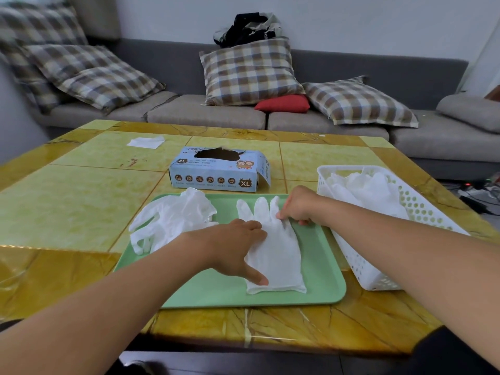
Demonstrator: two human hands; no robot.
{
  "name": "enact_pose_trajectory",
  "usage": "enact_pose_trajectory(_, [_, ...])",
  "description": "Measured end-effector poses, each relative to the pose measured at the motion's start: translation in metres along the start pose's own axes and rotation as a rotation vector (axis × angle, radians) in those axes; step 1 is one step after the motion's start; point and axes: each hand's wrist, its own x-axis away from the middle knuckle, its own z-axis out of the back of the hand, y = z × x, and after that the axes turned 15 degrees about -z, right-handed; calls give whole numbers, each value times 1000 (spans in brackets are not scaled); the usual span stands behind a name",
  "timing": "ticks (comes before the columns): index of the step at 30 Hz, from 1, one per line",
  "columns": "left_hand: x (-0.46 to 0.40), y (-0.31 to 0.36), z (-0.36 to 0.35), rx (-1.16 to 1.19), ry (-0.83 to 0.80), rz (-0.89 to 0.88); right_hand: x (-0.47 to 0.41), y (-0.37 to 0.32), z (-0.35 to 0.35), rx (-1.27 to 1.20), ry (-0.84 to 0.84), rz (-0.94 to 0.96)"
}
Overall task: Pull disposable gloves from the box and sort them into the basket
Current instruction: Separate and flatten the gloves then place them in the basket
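Both hands were on the flat glove (273, 250) on the tray (322, 269), its length running 12 to 6: left hand (235, 247) spread flat on it, right hand (299, 205) pinching its fingertip end, basket (359, 269) at 3 o'clock.

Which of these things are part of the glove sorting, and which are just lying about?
Part of the job:
glove box
flat glove under the left hand and right hand
crumpled gloves
green tray
white basket

Just lying about:
white tissue
plaid cushions
red cushion
grey sofa
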Motion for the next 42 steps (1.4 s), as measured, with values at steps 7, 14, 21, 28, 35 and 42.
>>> enact_pose_trajectory(7, [-1,-1,0,-2,-1,0,2,-1,8,173,238,20])
enact_pose_trajectory(14, [3,1,-1,-17,-11,-4,10,-15,6,75,153,63])
enact_pose_trajectory(21, [0,-1,1,-19,-21,-21,-12,-10,3,-246,79,139])
enact_pose_trajectory(28, [9,-12,22,39,276,-88,11,-11,4,215,45,515])
enact_pose_trajectory(35, [91,-93,54,216,674,290,55,-25,10,176,196,734])
enact_pose_trajectory(42, [99,-119,-1,260,209,256,104,-76,-57,16,-17,733])
